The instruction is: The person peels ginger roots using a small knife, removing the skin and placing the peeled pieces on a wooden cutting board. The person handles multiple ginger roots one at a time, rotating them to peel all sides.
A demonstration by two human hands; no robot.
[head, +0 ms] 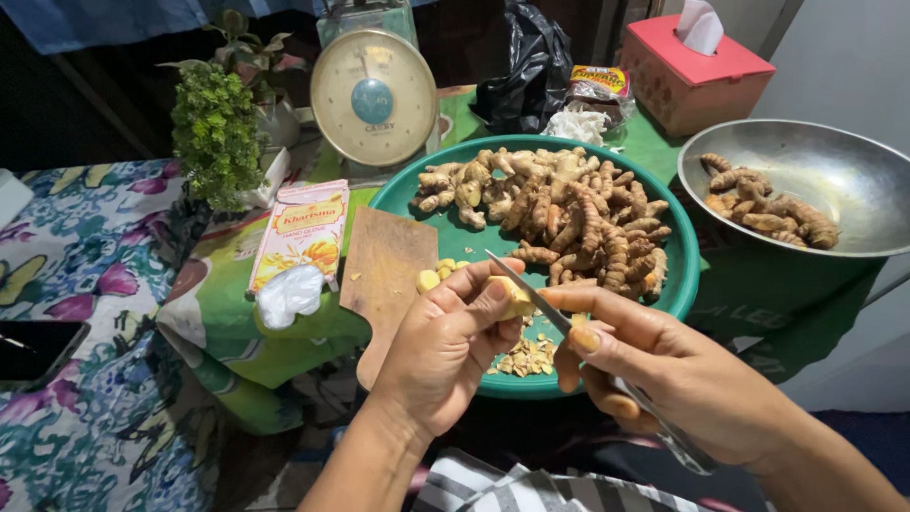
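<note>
Left hand: left hand (450,346) pinches a peeled yellow root piece (512,297) between thumb and curled fingers, just over the near rim of the green tray (684,275).
Right hand: right hand (664,365) has its fingers wrapped tight round the handle of a knife (531,294), thumb pressed forward along it; it sits at the tray's near right rim.
Knife blade: slants up and left, its edge lying against the root piece.
Root piece: held above the tray's near edge, between both hands, pale yellow where the skin is off.
Peelings: heap of peelings (528,357) on the tray floor, directly below the hands.
Unpeeled roots: pile of roots (569,213) fills the far half of the tray.
Cut bits: small yellow chunks (436,275) at the tray's left inner edge.
Cutting board: wooden board (387,270) leans on the tray's left rim.
Metal bowl: metal bowl (834,171) right of the tray, with a few roots inside.
Scale: dial scale (373,95) behind the tray's left side.
Tissue box: pink tissue box (692,81) behind the tray, to the right.
Plant: small green plant (216,133) far left of the tray.
</note>
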